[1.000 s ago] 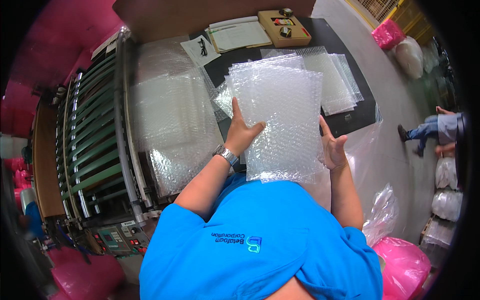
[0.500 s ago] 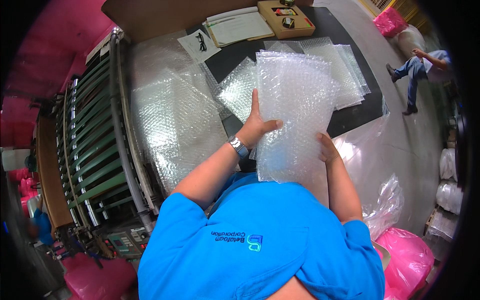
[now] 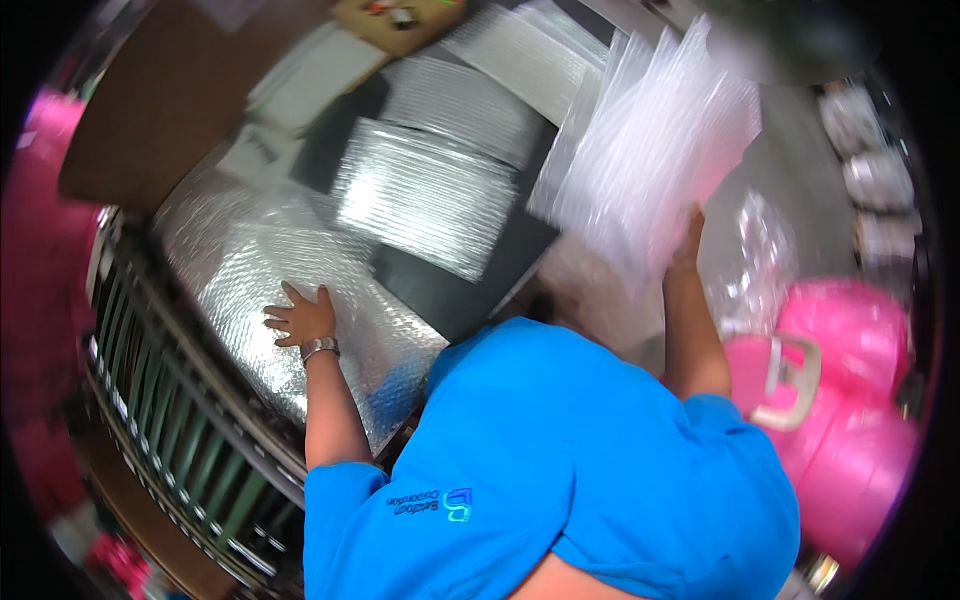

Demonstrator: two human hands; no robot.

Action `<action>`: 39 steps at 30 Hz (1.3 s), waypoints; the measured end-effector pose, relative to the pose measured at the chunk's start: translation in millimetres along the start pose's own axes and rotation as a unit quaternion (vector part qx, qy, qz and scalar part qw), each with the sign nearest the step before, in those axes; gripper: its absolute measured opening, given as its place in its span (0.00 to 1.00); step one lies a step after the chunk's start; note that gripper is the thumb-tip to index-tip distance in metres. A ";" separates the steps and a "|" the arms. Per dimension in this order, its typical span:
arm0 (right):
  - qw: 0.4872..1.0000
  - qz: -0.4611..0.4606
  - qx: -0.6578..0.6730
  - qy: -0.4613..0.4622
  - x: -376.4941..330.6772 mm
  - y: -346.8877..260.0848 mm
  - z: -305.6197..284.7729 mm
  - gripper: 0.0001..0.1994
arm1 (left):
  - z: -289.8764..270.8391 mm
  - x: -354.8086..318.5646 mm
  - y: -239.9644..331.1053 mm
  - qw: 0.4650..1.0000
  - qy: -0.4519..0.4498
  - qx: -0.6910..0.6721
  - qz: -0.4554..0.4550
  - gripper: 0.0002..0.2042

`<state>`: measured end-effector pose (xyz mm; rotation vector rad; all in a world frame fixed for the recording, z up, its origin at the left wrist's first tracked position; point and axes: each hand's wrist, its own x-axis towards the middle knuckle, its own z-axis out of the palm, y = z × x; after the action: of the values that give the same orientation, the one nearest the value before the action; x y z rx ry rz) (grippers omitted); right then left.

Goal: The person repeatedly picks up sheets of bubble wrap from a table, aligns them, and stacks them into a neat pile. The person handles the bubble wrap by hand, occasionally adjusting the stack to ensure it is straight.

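Observation:
My right hand [image 3: 686, 240] grips a stack of clear bubble-wrap bags [image 3: 640, 150] by its lower right edge. The bags fan apart at the top and are held up off the table, to the right. With fingers spread, my left hand [image 3: 303, 318] lies on a broad pile of bubble-wrap sheets [image 3: 260, 260] at the table's left side. Between the hands, a shiny bubble-wrap bag [image 3: 430, 195] overlaps another bag [image 3: 460, 110] on the dark table top [image 3: 440, 290]. More bubble-wrap bags [image 3: 525, 60] lie at the far edge.
A machine with green slats [image 3: 180, 430] stands along the left. Papers [image 3: 315, 80] and a cardboard box [image 3: 395, 20] sit at the back. Pink plastic bundles [image 3: 850, 440] fill the right side, beside a pale handle-like frame [image 3: 798, 385] and crumpled clear film [image 3: 757, 265].
My left hand has let go of the bag stack and moved left onto the sheet pile. My right hand has carried the stack rightward, where it fans out. The view has turned.

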<state>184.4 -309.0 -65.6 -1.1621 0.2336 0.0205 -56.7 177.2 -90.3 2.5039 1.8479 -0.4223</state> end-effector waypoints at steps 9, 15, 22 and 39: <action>0.968 -0.125 0.093 0.197 -61.7 -100.7 -124.2 0.26 | -3.7 -4.7 109.0 0.976 0.068 -0.147 0.144 0.33; 0.968 -0.094 0.140 0.187 -70.7 -62.7 -210.6 0.26 | -13.7 -168.9 231.9 0.636 -0.106 -0.315 0.696 0.19; 0.975 -0.031 0.215 0.053 -53.7 -71.8 -212.5 0.27 | 90.3 -335.8 365.5 0.487 0.029 -0.084 0.869 0.20; 0.940 0.329 0.033 0.078 25.4 37.1 -175.8 0.36 | -24.1 -302.5 285.5 0.497 -0.292 -0.015 0.817 0.02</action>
<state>173.8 -456.9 -170.2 -0.9747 0.7523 0.5078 134.3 -190.6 -46.9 2.2306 -0.9512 -0.7728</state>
